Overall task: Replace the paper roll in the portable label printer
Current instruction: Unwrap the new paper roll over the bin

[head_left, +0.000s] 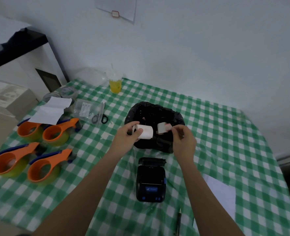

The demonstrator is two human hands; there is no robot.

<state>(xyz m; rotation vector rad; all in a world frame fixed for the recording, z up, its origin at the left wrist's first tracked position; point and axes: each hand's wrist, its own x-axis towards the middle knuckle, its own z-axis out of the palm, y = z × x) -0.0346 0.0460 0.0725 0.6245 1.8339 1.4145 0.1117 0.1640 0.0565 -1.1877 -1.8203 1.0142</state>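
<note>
**Fresh roll in hand, printer open and waiting**

Nearest of all, both forearms reach out over the green checked table [243, 150], and just below and between the two hands sits the label printer [150, 183], flat on the cloth with its lid [151, 162] tipped up and back on the far side. Its paper bay looks dark; whether it is fully empty I cannot tell.

Above the printer, the left hand [127, 137] is closed around the paper roll [145, 132], thumb across the near face and fingers wrapped behind. That roll lies on its side: its long axis runs left to right, slightly tilted, with the hollow core end pointing toward the left hand's palm side and the flat white end facing the right hand. Just to its right, the right hand [183, 142] pinches a small pale scrap [163, 127] between thumb and fingertips, probably a peeled wrapper or the roll's leading strip; it is too blurred to say which. Both hands hover over the black rubbish bag [155, 126], which stands open directly beyond them.

By my reading, the task is about halfway: the lid is open and the new roll is being prepared. Still to do are discarding the scrap, seating the roll in the bay, feeding the free end out, and shutting the lid.

Well to the left of the left hand lie four orange tape dispensers [33, 150] and a pair of scissors [100, 117].
</note>
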